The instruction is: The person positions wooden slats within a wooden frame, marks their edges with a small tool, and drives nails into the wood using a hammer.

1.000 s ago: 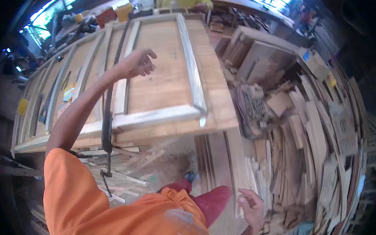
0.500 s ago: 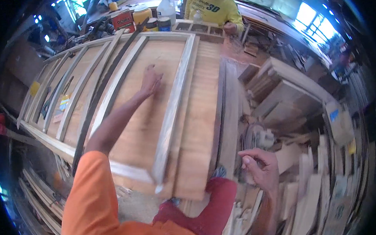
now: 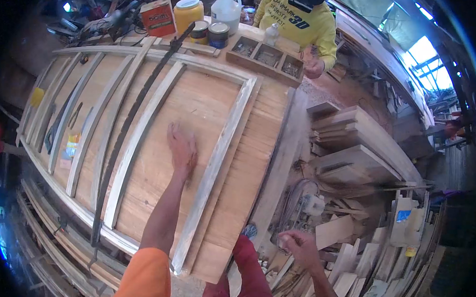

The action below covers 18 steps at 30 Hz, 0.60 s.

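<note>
My left hand [image 3: 181, 149] is stretched out over the plywood panel [image 3: 214, 104], fingers extended, holding nothing; whether it presses on the surface I cannot tell. Around it lies a wooden frame with several slats, and the slat [image 3: 215, 174] to its right is pale and streaked. A long dark bar clamp [image 3: 131, 114] crosses the frame to the left of the hand. My right hand [image 3: 302, 247] is held in the air off the panel's right side. Its fingers are curled together in a pinch, and anything between them is too small to make out.
A divided wooden box [image 3: 263, 56] stands at the panel's far edge, beside jars, a white jug [image 3: 226, 10] and a red box [image 3: 158, 17]. Behind it is a person in a yellow shirt [image 3: 298, 21]. Stacked boards [image 3: 357, 161] and offcuts fill the right side.
My left hand has moved nearer to me over the panel, and its fingers lie flatter. My right hand is lower and further left in view. The view has tilted and shifted.
</note>
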Available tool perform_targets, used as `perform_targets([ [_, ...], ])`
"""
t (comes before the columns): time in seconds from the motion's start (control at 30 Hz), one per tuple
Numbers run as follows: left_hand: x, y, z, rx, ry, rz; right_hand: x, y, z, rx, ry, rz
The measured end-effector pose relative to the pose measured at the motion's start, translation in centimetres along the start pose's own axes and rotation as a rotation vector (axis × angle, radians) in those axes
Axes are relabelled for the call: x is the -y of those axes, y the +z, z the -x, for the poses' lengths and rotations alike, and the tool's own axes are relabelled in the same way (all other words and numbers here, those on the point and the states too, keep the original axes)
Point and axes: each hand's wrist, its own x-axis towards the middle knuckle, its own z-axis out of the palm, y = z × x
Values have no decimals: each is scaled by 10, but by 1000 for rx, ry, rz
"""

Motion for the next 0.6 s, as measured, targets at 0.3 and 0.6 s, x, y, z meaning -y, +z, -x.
perform_targets([
  [0.3, 15, 7, -4, -8, 11, 8, 57, -1, -6, 37, -118, 129],
  [0.6, 12, 20, -8, 61, -105, -88, 112, -75, -295, -196, -492, 576],
])
